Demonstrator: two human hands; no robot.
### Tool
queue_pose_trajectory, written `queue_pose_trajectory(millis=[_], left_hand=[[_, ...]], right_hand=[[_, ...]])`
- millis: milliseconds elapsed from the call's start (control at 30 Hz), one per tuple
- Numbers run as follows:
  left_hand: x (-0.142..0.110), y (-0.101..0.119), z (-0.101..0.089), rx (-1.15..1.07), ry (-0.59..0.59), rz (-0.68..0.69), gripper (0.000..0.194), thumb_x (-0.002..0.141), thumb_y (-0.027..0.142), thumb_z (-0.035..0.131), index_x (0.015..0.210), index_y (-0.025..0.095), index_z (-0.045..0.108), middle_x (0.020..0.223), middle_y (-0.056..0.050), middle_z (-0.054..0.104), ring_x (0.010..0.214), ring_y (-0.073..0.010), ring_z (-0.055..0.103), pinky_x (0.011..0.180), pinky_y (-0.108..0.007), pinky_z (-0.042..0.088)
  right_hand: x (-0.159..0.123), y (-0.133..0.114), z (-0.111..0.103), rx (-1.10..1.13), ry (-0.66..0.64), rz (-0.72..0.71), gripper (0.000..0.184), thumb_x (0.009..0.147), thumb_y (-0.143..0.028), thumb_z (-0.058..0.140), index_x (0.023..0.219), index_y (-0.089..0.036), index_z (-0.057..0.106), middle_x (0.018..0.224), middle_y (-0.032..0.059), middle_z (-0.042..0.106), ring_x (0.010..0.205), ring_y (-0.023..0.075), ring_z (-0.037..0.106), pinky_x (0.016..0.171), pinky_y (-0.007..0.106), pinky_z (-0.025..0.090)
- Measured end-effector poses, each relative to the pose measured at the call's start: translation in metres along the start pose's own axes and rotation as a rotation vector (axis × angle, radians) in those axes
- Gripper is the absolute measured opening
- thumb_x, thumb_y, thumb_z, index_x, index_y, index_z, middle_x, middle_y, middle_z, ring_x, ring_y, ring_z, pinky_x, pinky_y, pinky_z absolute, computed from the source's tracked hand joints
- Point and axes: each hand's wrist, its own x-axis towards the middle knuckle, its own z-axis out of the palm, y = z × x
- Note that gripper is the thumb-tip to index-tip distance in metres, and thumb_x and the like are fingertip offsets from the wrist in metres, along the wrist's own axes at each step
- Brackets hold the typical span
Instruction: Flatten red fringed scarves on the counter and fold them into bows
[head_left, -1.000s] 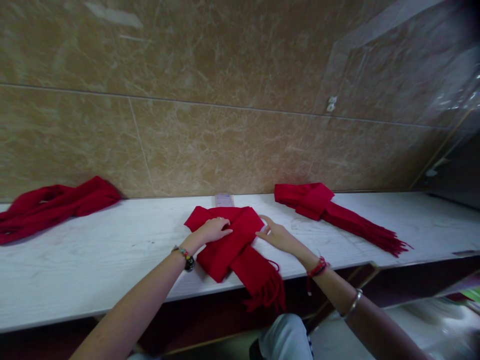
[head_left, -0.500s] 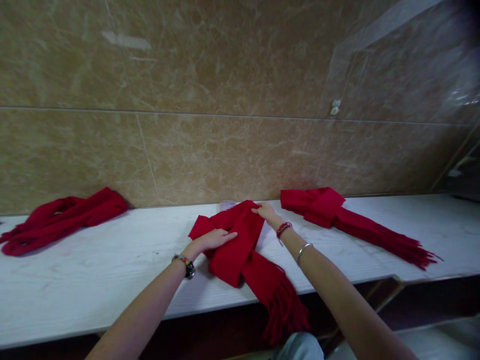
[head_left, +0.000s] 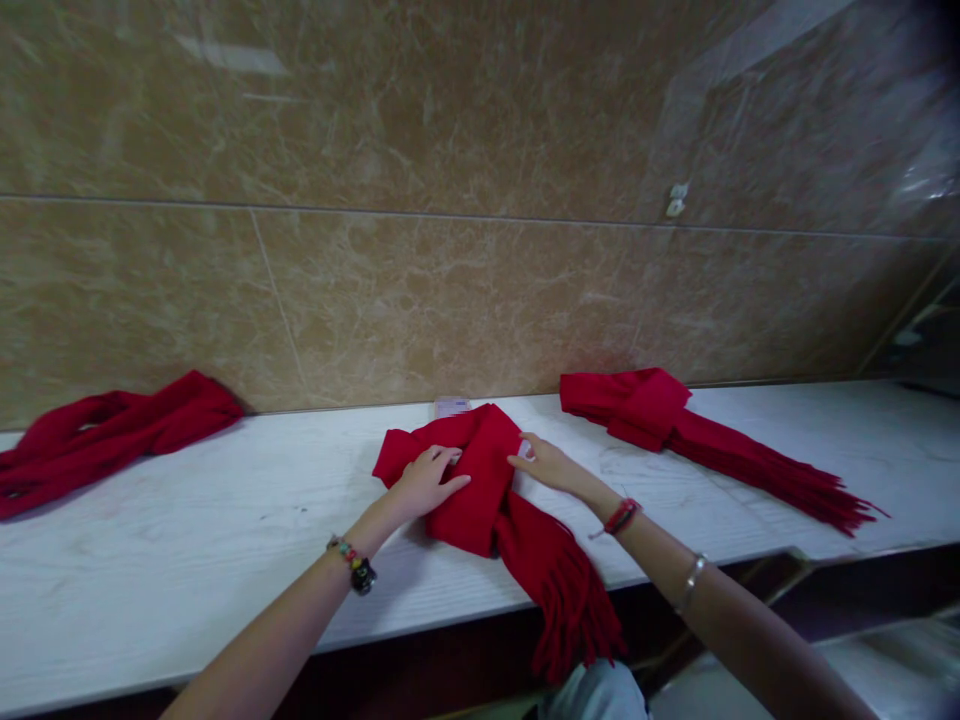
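A red fringed scarf (head_left: 480,475), folded over itself in the middle, lies on the white tabletop, its fringe hanging over the front edge. My left hand (head_left: 427,485) is on its left part, fingers curled over a fold and thumb laid on the cloth. At the scarf's right edge is my right hand (head_left: 553,465), thumb and fingers apart with a small pale patch showing between them. Whether those fingertips touch the cloth is hard to see.
Another folded red scarf (head_left: 637,410) lies to the right, fringe pointing right. A looped red scarf (head_left: 127,430) is at the far left. Behind the middle scarf sits a small pale, flat rectangular item (head_left: 451,406). A brown marbled wall (head_left: 450,300) rises along the table's back.
My right hand has let go of the scarf's upper right corner and shifted slightly right and down. My left hand's fingers have curled more over the fold. The view has tilted slightly.
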Motion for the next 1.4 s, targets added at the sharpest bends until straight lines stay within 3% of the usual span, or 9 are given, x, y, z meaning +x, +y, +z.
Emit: queue_pose_trajectory(millis=[133, 233, 433, 500, 600, 733, 933, 1233, 1400], left_hand=[[-0.022, -0.005, 0.006, 0.020, -0.200, -0.022, 0.071, 0.081, 0.054, 0.036, 0.138, 0.019, 0.013, 0.144, -0.013, 0.020, 0.131, -0.0266, 0.016, 0.103, -0.046, 0.016], [-0.027, -0.007, 0.008, 0.031, -0.264, -0.046, 0.070, 0.084, 0.054, 0.030, 0.139, 0.019, 0.007, 0.145, -0.013, 0.011, 0.133, -0.0266, 0.005, 0.104, -0.049, 0.009], [-0.026, -0.010, 0.003, -0.060, -0.244, -0.008, 0.040, 0.086, 0.042, 0.031, 0.121, 0.031, 0.047, 0.145, 0.000, 0.020, 0.133, -0.0255, 0.007, 0.102, -0.054, 0.006], [-0.027, -0.012, 0.001, -0.175, -0.177, 0.020, 0.032, 0.084, 0.038, 0.038, 0.095, 0.024, 0.064, 0.141, -0.001, 0.030, 0.129, -0.0244, 0.023, 0.104, -0.048, 0.015], [-0.027, -0.014, 0.002, -0.364, -0.043, 0.032, 0.030, 0.078, 0.035, 0.047, 0.058, 0.016, 0.060, 0.124, -0.008, 0.051, 0.109, -0.0198, 0.049, 0.095, -0.034, 0.034], [-0.024, -0.012, 0.007, -0.339, 0.052, -0.005, 0.031, 0.074, 0.036, 0.051, 0.050, 0.017, 0.050, 0.096, -0.007, 0.062, 0.089, -0.0176, 0.055, 0.084, -0.030, 0.040], [-0.018, 0.000, 0.010, -0.191, 0.103, -0.042, 0.023, 0.076, 0.034, 0.049, 0.061, 0.017, 0.054, 0.076, -0.003, 0.060, 0.074, -0.0163, 0.053, 0.073, -0.029, 0.042], [-0.022, -0.004, 0.008, 0.038, 0.180, -0.120, 0.025, 0.080, 0.027, 0.045, 0.058, 0.017, 0.052, 0.094, -0.009, 0.060, 0.089, -0.0202, 0.052, 0.083, -0.035, 0.037], [-0.027, 0.000, 0.001, -0.014, 0.188, -0.102, 0.026, 0.080, 0.035, 0.045, 0.061, 0.018, 0.050, 0.073, -0.005, 0.059, 0.075, -0.0184, 0.054, 0.072, -0.032, 0.040]], right_hand=[[-0.056, -0.015, -0.001, 0.058, -0.195, -0.010, 0.051, 0.070, -0.027, 0.061, 0.116, -0.013, 0.045, 0.076, 0.0041, 0.062, 0.069, 0.0172, 0.058, 0.064, 0.028, 0.043], [-0.064, -0.028, -0.008, 0.150, -0.214, 0.033, 0.035, 0.068, -0.014, 0.059, 0.102, -0.016, 0.051, 0.072, 0.0003, 0.060, 0.066, 0.0146, 0.057, 0.062, 0.026, 0.043], [-0.037, -0.022, -0.033, 0.397, -0.289, 0.203, 0.033, 0.076, -0.015, 0.051, 0.108, -0.017, 0.042, 0.066, -0.0035, 0.058, 0.060, 0.0130, 0.057, 0.060, 0.027, 0.046], [-0.037, -0.020, -0.034, 0.188, -0.203, 0.094, 0.037, 0.070, -0.010, 0.056, 0.106, -0.015, 0.046, 0.075, 0.0009, 0.061, 0.069, 0.0152, 0.058, 0.068, 0.031, 0.046], [-0.055, -0.026, -0.027, -0.057, 0.015, -0.243, 0.035, 0.070, -0.009, 0.056, 0.105, -0.015, 0.051, 0.099, 0.0087, 0.059, 0.092, 0.0185, 0.055, 0.084, 0.035, 0.041], [-0.089, -0.040, -0.007, -0.247, -0.040, -0.556, 0.028, 0.078, -0.022, 0.053, 0.105, -0.015, 0.054, 0.103, 0.0101, 0.058, 0.097, 0.0198, 0.052, 0.085, 0.033, 0.042], [-0.096, -0.043, 0.012, -0.603, -0.018, -0.617, 0.019, 0.083, -0.010, 0.044, 0.095, -0.014, 0.058, 0.086, 0.0095, 0.059, 0.079, 0.0189, 0.054, 0.072, 0.032, 0.044], [-0.105, -0.034, -0.012, -0.543, -0.101, -0.823, 0.031, 0.088, -0.014, 0.038, 0.116, -0.020, 0.051, 0.091, 0.0076, 0.057, 0.084, 0.0172, 0.053, 0.074, 0.029, 0.043], [-0.106, -0.027, -0.024, -0.426, -0.115, -0.800, 0.038, 0.087, -0.014, 0.041, 0.122, -0.028, 0.046, 0.108, 0.0075, 0.056, 0.102, 0.0190, 0.050, 0.086, 0.034, 0.041]])
